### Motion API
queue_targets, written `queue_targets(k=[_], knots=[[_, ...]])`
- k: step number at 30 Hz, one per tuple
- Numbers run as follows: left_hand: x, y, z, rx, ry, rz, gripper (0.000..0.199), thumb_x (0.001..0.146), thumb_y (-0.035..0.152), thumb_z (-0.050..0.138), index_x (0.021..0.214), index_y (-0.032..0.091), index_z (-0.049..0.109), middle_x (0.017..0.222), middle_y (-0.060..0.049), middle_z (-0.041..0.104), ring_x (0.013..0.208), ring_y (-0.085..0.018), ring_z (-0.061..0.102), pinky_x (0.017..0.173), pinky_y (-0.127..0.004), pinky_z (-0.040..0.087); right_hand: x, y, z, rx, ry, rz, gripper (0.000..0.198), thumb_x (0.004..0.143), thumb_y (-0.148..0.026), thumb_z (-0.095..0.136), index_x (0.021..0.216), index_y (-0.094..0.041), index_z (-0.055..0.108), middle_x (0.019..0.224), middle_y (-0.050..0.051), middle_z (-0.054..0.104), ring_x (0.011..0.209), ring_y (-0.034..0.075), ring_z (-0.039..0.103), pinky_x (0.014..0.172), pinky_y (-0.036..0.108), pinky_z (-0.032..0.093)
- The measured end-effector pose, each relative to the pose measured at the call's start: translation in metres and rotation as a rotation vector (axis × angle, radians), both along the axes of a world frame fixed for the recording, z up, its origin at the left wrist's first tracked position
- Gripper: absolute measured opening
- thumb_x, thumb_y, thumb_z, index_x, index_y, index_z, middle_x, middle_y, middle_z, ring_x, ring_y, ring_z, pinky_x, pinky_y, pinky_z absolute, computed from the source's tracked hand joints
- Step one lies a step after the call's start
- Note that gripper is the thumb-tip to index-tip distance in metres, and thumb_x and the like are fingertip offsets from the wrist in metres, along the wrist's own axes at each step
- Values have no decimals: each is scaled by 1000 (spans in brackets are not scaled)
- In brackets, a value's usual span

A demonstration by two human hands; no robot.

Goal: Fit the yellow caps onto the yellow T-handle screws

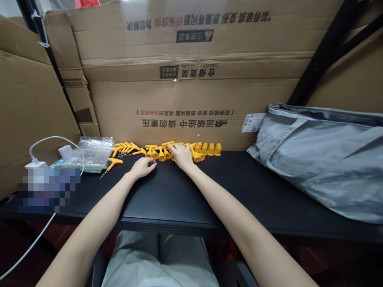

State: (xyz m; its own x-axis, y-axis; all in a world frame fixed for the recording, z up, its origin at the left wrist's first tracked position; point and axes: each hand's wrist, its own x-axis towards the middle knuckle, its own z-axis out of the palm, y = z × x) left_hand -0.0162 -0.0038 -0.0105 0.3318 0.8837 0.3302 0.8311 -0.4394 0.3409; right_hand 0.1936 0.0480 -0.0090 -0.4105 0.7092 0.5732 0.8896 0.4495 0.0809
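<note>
A row of yellow bell-shaped plastic pieces stands along the foot of the cardboard, some with yellow T-shaped handles across their tops. My right hand reaches over the middle of this row, its fingers bent round a yellow corkscrew handle; the fingers hide part of it and the pieces behind. My left hand rests on the table just in front of the row's left end, fingers curled in and nothing visible in them. Left of it lie several yellow-handled corkscrews, and one separate corkscrew lies nearer me.
Clear plastic packaging, a white charger with a cable and a blurred-out patch occupy the left of the black table. A large grey bag fills the right side. Cardboard sheets wall off the back.
</note>
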Motion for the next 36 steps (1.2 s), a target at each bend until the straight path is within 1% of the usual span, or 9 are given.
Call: queue_targets(k=[5, 10, 16, 19, 22, 25, 30, 33, 36], knots=[[0, 0, -1, 2, -5, -10, 28, 83, 32, 45, 87, 17, 69, 82, -5, 70, 72, -16, 59, 68, -25, 43, -11, -1, -3, -91, -10, -34, 55, 83, -6, 40, 135, -23, 50, 140, 12, 49, 126, 26, 44, 105, 54, 23], [1, 0, 0, -13, -2, -5, 28, 83, 32, 46, 87, 17, 69, 81, -4, 70, 70, -15, 58, 67, -25, 42, 0, -3, 1, -119, 47, 30, 46, 88, -20, 42, 133, -24, 51, 148, 8, 38, 134, 26, 36, 108, 57, 20], [1, 1, -1, 4, 12, -2, 28, 83, 32, 46, 88, 17, 69, 80, -4, 69, 70, -15, 58, 66, -25, 42, 64, 20, 4, 58, 454, -103, 45, 87, -23, 39, 129, -17, 54, 139, 12, 49, 126, 27, 45, 103, 49, 33], [2, 1, -2, -1, 13, -15, 28, 84, 31, 46, 88, 17, 69, 80, -4, 69, 69, -14, 58, 65, -25, 41, 101, 31, -5, 9, 573, -259, 46, 84, -20, 37, 124, -11, 58, 133, 15, 54, 122, 29, 48, 99, 48, 38], [3, 0, -1, -5, 14, -26, 27, 83, 31, 46, 88, 17, 69, 80, -4, 69, 69, -14, 58, 66, -25, 41, 122, 38, -15, -74, 532, -261, 43, 84, -22, 38, 118, -15, 62, 130, 13, 57, 120, 29, 50, 98, 48, 40], [4, 0, 0, -7, 16, -18, 27, 83, 31, 46, 88, 17, 69, 81, -4, 69, 70, -15, 58, 65, -25, 41, 123, 44, -17, -172, 416, -249, 41, 85, -23, 39, 116, -20, 65, 133, 9, 56, 127, 26, 43, 105, 50, 32], [3, -2, 2, -7, 24, -16, 28, 84, 31, 45, 87, 17, 69, 80, -4, 69, 68, -14, 57, 66, -25, 41, 107, 54, -10, -443, 285, -363, 44, 93, -36, 29, 122, -31, 62, 145, 1, 43, 142, 29, 17, 108, 68, 4], [3, -4, 3, -2, 21, -23, 28, 84, 31, 45, 88, 17, 69, 82, -4, 70, 72, -15, 59, 68, -25, 43, 102, 59, -11, -522, 304, -390, 48, 94, -42, 26, 125, -31, 60, 146, 3, 42, 143, 33, 13, 103, 74, 4], [4, -5, 5, 2, 54, 4, 28, 84, 32, 44, 89, 18, 69, 84, -5, 70, 76, -16, 60, 71, -26, 44, 102, 61, -15, -481, 348, -384, 47, 93, -41, 28, 117, -29, 66, 143, 6, 47, 141, 35, 17, 102, 75, 3]])
